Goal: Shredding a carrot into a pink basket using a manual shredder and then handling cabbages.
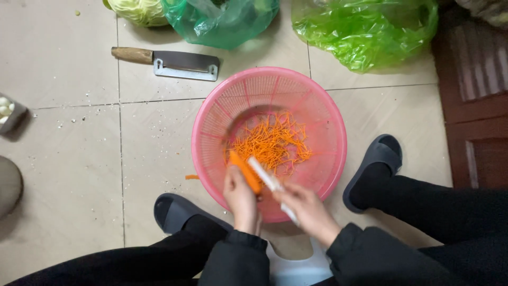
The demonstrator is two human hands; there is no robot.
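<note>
The lower end of the carrot [245,172] is hidden inside the left hand [241,198], and the white peeler [270,182] is motion-blurred, its blade too unclear to make out. At the top edge, the cabbage [138,10] and both green bags [222,18] are cut off; a small container [8,111] is cropped at the left edge

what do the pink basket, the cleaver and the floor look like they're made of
The pink basket looks like moulded plastic: even colour, fine slotted mesh walls, smooth rim. The cleaver seems to have a dull grey metal blade and a brown, probably wooden, handle with a rounded end. The floor looks like glazed ceramic tile: pale squares, straight grout lines, a faint sheen.
</note>
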